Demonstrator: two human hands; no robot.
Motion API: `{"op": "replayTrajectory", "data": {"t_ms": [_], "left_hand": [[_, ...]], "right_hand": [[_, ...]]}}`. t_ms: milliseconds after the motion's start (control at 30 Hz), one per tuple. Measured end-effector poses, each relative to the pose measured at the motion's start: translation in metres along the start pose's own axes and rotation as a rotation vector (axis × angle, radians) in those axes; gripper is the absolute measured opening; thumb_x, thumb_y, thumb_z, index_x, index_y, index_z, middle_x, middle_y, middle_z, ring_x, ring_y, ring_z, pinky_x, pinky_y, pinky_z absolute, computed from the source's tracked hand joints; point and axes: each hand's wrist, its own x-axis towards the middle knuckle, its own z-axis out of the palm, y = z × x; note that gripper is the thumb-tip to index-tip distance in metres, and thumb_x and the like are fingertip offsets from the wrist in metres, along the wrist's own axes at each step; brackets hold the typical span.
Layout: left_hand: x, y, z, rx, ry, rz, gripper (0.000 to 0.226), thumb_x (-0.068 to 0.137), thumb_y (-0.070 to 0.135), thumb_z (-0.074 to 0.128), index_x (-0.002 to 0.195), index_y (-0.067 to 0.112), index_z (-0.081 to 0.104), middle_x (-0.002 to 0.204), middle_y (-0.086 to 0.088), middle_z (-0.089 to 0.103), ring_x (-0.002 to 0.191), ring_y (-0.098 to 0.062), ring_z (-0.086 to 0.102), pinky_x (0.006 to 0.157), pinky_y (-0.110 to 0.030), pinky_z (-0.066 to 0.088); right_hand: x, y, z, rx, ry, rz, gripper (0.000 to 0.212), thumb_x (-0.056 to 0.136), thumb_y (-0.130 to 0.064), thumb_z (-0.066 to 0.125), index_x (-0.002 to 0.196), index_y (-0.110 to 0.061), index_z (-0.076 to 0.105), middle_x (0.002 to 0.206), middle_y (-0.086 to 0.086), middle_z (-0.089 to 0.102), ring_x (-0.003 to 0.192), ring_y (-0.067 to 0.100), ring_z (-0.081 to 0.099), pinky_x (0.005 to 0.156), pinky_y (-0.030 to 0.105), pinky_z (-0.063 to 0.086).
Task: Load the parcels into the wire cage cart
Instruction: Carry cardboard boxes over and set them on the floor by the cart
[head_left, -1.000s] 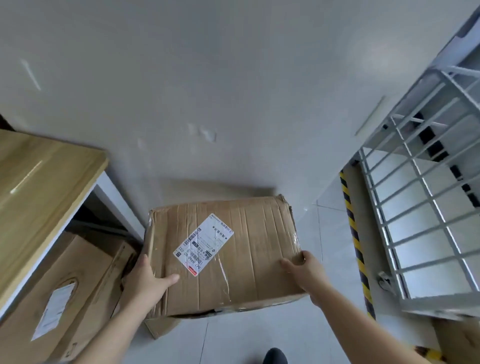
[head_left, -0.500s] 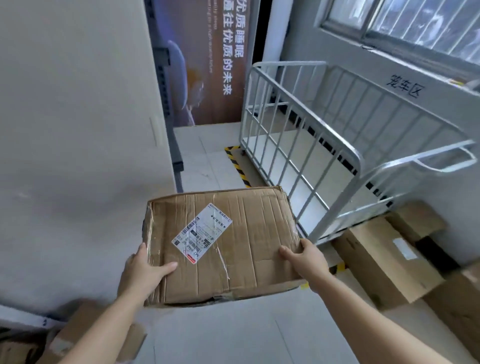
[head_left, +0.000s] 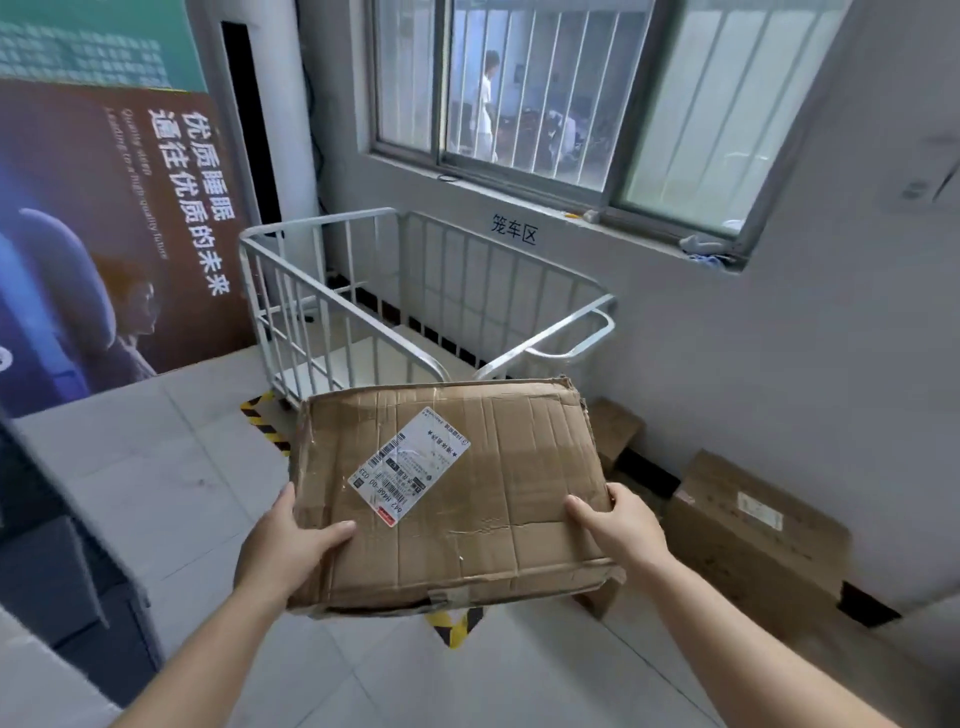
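Note:
I carry a creased brown cardboard parcel (head_left: 498, 493) with a white shipping label on top, held flat in front of me. My left hand (head_left: 288, 545) grips its near left edge, thumb on top. My right hand (head_left: 621, 525) grips its near right edge the same way. The white wire cage cart (head_left: 332, 301) stands just beyond the parcel, against the wall under the window. Its near end is hidden behind the parcel, and the visible part of its floor holds nothing.
Brown boxes lie on the floor along the right wall: a large one (head_left: 753, 540) and a smaller one (head_left: 615, 431). A big poster (head_left: 104, 239) leans at the left. Yellow-black tape (head_left: 265, 423) marks the floor by the cart. A dark box (head_left: 67, 597) sits at near left.
My view has swung right and up from the wall and table to face the cart and window. The parcel stays in both hands, and the cart is now straight ahead and closer.

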Motion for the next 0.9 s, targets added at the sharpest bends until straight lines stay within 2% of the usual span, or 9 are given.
{"op": "replayTrajectory", "data": {"t_ms": [67,167,233,367,533,667,733,833,900], "left_hand": [[0.006,0.039,0.026,0.008,-0.021,0.053,0.114,0.042,0.069,0.076,0.142,0.027,0.039,0.132,0.003,0.061,0.117,-0.023,0.059,0.097,-0.048,0.049],[0.021,0.088,0.064,0.005,-0.066,0.116,0.104,0.055,0.057,0.082,0.144,0.026,0.039,0.136,0.002,0.058,0.121,-0.024,0.056,0.098,-0.046,0.048],[0.035,0.116,0.09,0.021,-0.092,0.165,0.102,0.05,0.061,0.079,0.139,0.027,0.044,0.13,0.004,0.062,0.117,-0.023,0.059,0.095,-0.046,0.05],[0.064,0.17,0.142,0.062,-0.164,0.26,0.078,0.066,0.046,0.082,0.134,0.026,0.049,0.12,0.004,0.067,0.108,-0.022,0.062,0.09,-0.043,0.052],[0.098,0.235,0.197,0.083,-0.25,0.351,0.061,0.064,0.045,0.082,0.116,0.032,0.053,0.107,0.008,0.07,0.099,-0.02,0.065,0.088,-0.045,0.053],[0.119,0.284,0.238,0.081,-0.303,0.384,0.068,0.065,0.041,0.084,0.123,0.028,0.051,0.111,0.005,0.068,0.104,-0.022,0.063,0.09,-0.045,0.051],[0.133,0.302,0.259,0.068,-0.346,0.383,0.073,0.058,0.05,0.084,0.121,0.035,0.051,0.109,0.009,0.068,0.102,-0.019,0.065,0.088,-0.045,0.053],[0.167,0.319,0.3,0.051,-0.361,0.393,0.094,0.039,0.066,0.079,0.124,0.039,0.049,0.115,0.009,0.068,0.105,-0.018,0.065,0.091,-0.045,0.053],[0.173,0.337,0.322,0.074,-0.366,0.403,0.086,0.042,0.062,0.079,0.12,0.036,0.052,0.111,0.01,0.069,0.104,-0.019,0.065,0.092,-0.046,0.052]], "right_hand": [[0.014,0.016,-0.027,0.034,0.036,0.035,0.041,0.087,-0.05,0.061,0.115,-0.019,0.058,0.103,-0.005,0.063,0.097,0.019,0.059,0.075,0.031,0.043],[0.036,0.037,-0.063,0.061,0.103,0.078,0.033,0.086,-0.049,0.064,0.103,-0.021,0.059,0.097,-0.005,0.064,0.099,0.021,0.062,0.079,0.033,0.046],[0.053,0.051,-0.084,0.086,0.152,0.108,0.033,0.085,-0.049,0.065,0.102,-0.021,0.061,0.098,-0.004,0.067,0.099,0.021,0.063,0.084,0.036,0.049],[0.088,0.07,-0.123,0.116,0.242,0.166,0.038,0.083,-0.051,0.065,0.104,-0.02,0.061,0.101,-0.004,0.068,0.099,0.021,0.063,0.087,0.038,0.05],[0.128,0.088,-0.167,0.158,0.334,0.217,0.038,0.082,-0.051,0.067,0.104,-0.021,0.064,0.103,-0.004,0.07,0.098,0.02,0.064,0.088,0.037,0.051],[0.156,0.1,-0.199,0.15,0.391,0.259,0.035,0.083,-0.051,0.066,0.1,-0.022,0.06,0.102,-0.002,0.068,0.101,0.023,0.063,0.084,0.036,0.048],[0.172,0.107,-0.213,0.146,0.399,0.284,0.038,0.084,-0.052,0.065,0.104,-0.02,0.06,0.105,-0.001,0.067,0.101,0.024,0.062,0.083,0.036,0.048],[0.199,0.12,-0.231,0.13,0.404,0.312,0.045,0.086,-0.053,0.063,0.112,-0.016,0.06,0.112,0.001,0.066,0.098,0.023,0.06,0.08,0.034,0.044],[0.219,0.13,-0.242,0.126,0.404,0.312,0.047,0.087,-0.051,0.062,0.117,-0.015,0.058,0.119,0.004,0.065,0.098,0.023,0.057,0.083,0.035,0.044]]}}
